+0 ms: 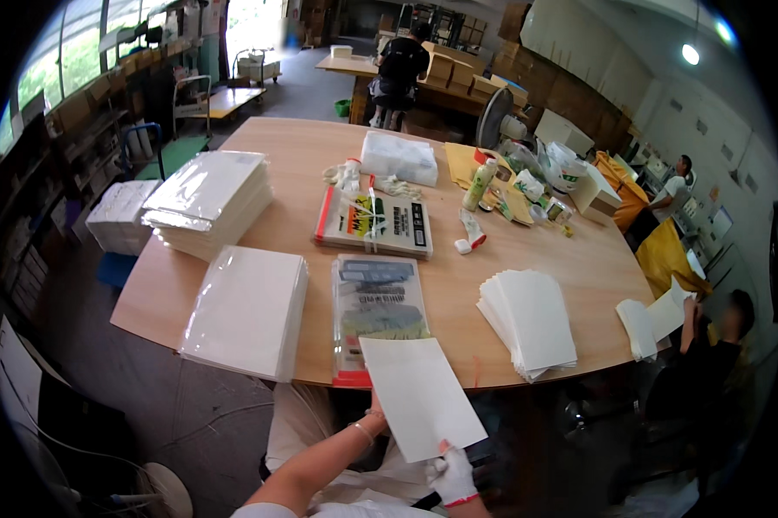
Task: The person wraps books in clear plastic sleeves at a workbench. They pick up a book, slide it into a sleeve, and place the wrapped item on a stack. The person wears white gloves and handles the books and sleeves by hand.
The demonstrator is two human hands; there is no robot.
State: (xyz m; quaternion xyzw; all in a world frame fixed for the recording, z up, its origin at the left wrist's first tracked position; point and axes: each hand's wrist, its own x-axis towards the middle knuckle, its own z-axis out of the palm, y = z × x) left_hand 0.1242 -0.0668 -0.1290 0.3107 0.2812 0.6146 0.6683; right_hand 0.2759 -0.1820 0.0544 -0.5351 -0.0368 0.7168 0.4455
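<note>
Apparent step: handling white sheet (422, 397).
Right hand (453, 476) pinches edge; left hand (377, 410) obscured, grip undeterminable; next move likely needs steadiness.

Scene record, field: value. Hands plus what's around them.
right hand: white glove, red cuff; gripping lower edge of white rectangular sheet
left hand: mostly hidden behind sheet; grip unclear
beyond sheet: printed clear-plastic packet with red edge, partly overlapped in view
table right: fanned white paper stack
table left: plastic-wrapped white rectangular stack
surface: light-brown wooden table
</note>
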